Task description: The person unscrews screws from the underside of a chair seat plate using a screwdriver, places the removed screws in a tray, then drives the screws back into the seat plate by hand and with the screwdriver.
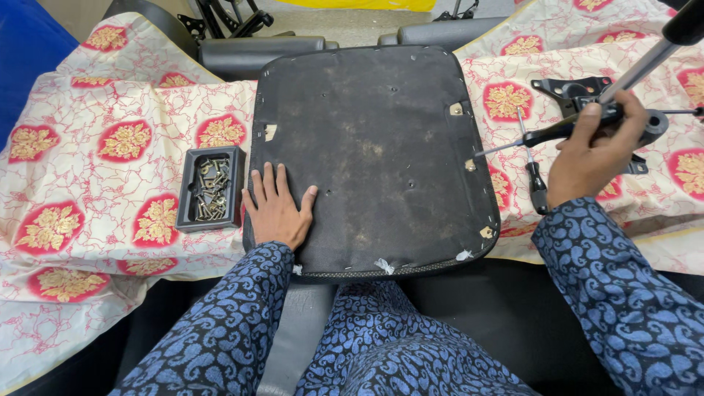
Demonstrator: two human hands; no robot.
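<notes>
A black chair seat pad [370,147] lies upside down in front of me, its dusty underside up. My left hand [277,209] rests flat on its near left corner, fingers spread. My right hand [594,150] is closed around the black handle of a screwdriver [543,134], whose metal shaft points left to the seat's right edge. A second screwdriver [534,172] lies on the cloth just left of that hand. Beyond the right hand sits a black metal chair mechanism plate [576,92] with a silver lever [642,70].
A small black tray [192,220] holding several screws sits left of the seat. A cream cloth [110,169] with red and gold flower patches covers the surface on both sides. Black chair parts [253,51] lie behind the seat.
</notes>
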